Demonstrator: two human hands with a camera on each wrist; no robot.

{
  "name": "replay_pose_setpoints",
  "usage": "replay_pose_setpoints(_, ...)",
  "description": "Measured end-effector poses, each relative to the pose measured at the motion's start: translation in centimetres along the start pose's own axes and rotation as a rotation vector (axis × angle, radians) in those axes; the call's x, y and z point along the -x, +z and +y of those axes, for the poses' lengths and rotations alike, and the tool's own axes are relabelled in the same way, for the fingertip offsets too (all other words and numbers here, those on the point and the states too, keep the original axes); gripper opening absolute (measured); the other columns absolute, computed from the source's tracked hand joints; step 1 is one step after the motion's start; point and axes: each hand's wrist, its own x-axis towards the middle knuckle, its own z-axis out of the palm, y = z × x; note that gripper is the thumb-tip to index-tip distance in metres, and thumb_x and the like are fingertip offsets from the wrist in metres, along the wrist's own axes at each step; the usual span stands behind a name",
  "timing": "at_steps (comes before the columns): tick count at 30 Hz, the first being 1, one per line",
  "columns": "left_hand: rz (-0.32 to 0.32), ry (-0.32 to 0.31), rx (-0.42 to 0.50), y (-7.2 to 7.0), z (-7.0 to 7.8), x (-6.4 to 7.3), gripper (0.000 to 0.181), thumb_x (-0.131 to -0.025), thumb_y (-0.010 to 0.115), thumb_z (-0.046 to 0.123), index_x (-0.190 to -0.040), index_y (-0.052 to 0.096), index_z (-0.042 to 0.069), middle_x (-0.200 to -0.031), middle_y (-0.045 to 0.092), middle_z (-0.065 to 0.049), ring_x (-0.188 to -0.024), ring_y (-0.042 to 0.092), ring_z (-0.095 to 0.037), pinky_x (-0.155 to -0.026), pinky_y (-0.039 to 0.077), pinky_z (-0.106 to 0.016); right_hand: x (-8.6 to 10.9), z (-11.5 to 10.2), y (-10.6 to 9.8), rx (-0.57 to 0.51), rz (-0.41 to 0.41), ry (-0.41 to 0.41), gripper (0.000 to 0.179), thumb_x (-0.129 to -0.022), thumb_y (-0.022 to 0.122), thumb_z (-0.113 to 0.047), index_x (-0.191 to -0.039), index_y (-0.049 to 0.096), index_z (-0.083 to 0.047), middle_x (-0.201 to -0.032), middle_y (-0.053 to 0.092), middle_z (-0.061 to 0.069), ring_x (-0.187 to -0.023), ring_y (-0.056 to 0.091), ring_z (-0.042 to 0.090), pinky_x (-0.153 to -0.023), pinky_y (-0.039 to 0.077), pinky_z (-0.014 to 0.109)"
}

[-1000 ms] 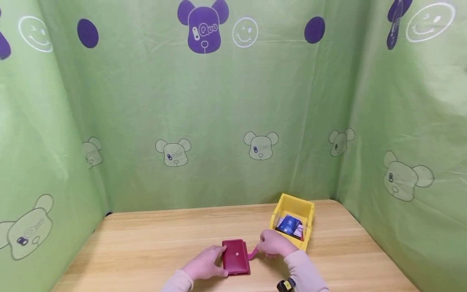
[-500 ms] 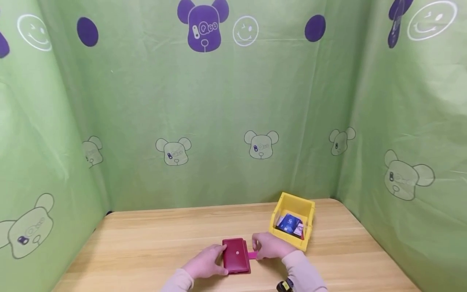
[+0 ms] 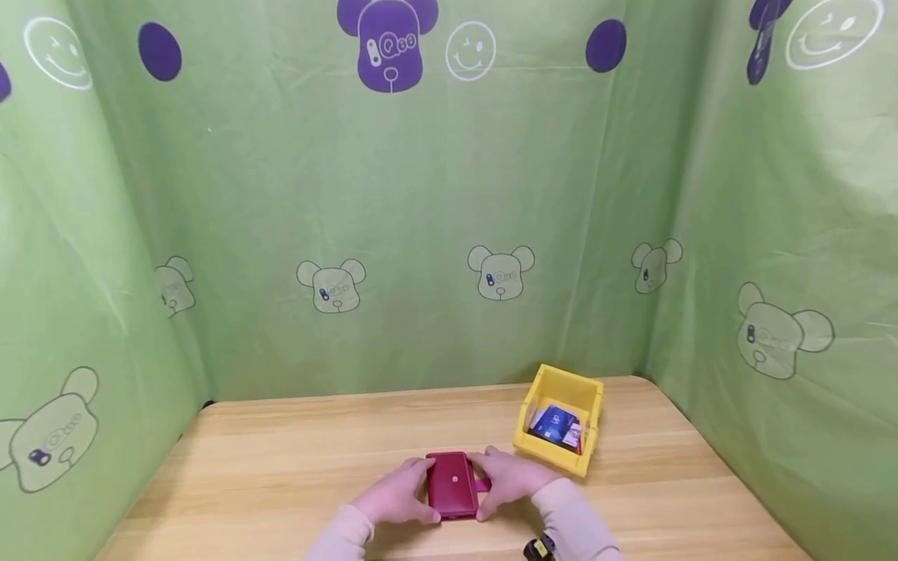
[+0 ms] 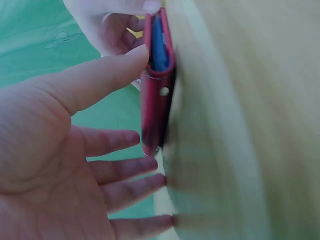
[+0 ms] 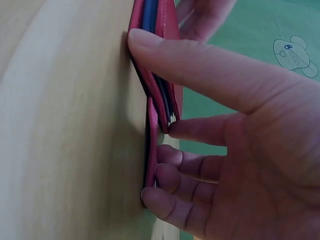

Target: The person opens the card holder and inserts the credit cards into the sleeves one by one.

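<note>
A dark red wallet (image 3: 450,492) lies closed on the wooden table, a small metal emblem on its top. From its right side a pink strap (image 3: 483,485) sticks out. My left hand (image 3: 400,492) holds the left side, thumb at the near corner and index fingertip at the far one. On the opposite side my right hand (image 3: 515,475) spans the wallet with thumb and index finger. Its other fingers curl close to the strap (image 5: 152,140) in the right wrist view. Something blue (image 4: 159,45) shows between the wallet's layers in the left wrist view.
Behind my right hand stands a yellow bin (image 3: 550,458) with several cards (image 3: 555,425) in it. A green patterned curtain (image 3: 421,343) closes off the table (image 3: 295,436) at the back and sides. A black device (image 3: 539,548) sits at my right sleeve.
My right hand has let go of the pink strap and moved left to the wallet's right edge, its thumb now at the near corner. My left hand stays at the left edge.
</note>
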Motion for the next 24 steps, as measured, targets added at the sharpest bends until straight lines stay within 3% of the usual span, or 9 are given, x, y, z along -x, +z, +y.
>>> replay_pose_setpoints(6,-0.001,-0.001,-0.042,0.1,1.3,-1.4,0.103,-0.062,0.089,0.033,-0.147,0.038,0.002,-0.15,0.038,-0.028,-0.134,0.044,-0.043,-0.109,0.042,-0.059,-0.1,-0.1,0.0,0.027,-0.001,0.002,0.1,-0.057,0.088,-0.031,-0.145,0.045,-0.012,-0.126,0.056,0.019,-0.107,0.06,0.03,-0.098,0.051,0.053)
replay_pose_setpoints(13,-0.037,0.018,-0.119,1.2,2.0,-2.9,0.11,-0.059,0.09,0.039,-0.151,0.034,0.013,-0.153,0.038,-0.019,-0.145,0.029,-0.042,-0.111,0.028,-0.072,-0.1,-0.2,0.1,0.016,-0.008,0.002,0.099,-0.059,0.087,-0.031,-0.145,0.044,-0.007,-0.143,0.046,0.029,-0.131,0.047,0.044,-0.109,0.041,0.06)
replay_pose_setpoints(17,-0.005,0.072,-0.107,1.4,1.4,-3.2,0.109,-0.059,0.089,0.039,-0.151,0.034,0.018,-0.149,0.044,-0.014,-0.141,0.036,-0.037,-0.11,0.025,-0.074,0.0,-0.2,0.0,0.011,0.0,-0.003,0.098,-0.059,0.087,-0.029,-0.143,0.045,-0.004,-0.142,0.047,0.029,-0.131,0.046,0.045,-0.109,0.04,0.06)
replay_pose_setpoints(20,0.003,0.111,-0.062,0.6,0.9,-3.2,0.107,-0.061,0.089,0.037,-0.152,0.033,0.022,-0.146,0.045,-0.012,-0.134,0.044,-0.033,-0.11,0.03,-0.07,-0.1,-0.1,0.0,0.019,0.002,-0.008,0.097,-0.058,0.087,-0.028,-0.143,0.045,-0.005,-0.137,0.052,0.025,-0.123,0.054,0.04,-0.105,0.046,0.057)
replay_pose_setpoints(24,-0.035,0.121,0.0,-1.6,0.7,-2.3,0.101,-0.064,0.088,0.029,-0.15,0.036,0.022,-0.148,0.042,-0.016,-0.13,0.048,-0.033,-0.11,0.041,-0.057,-0.2,0.1,0.1,0.03,-0.001,-0.004,0.096,-0.059,0.087,-0.031,-0.143,0.046,-0.007,-0.136,0.053,0.023,-0.121,0.055,0.037,-0.103,0.047,0.056)
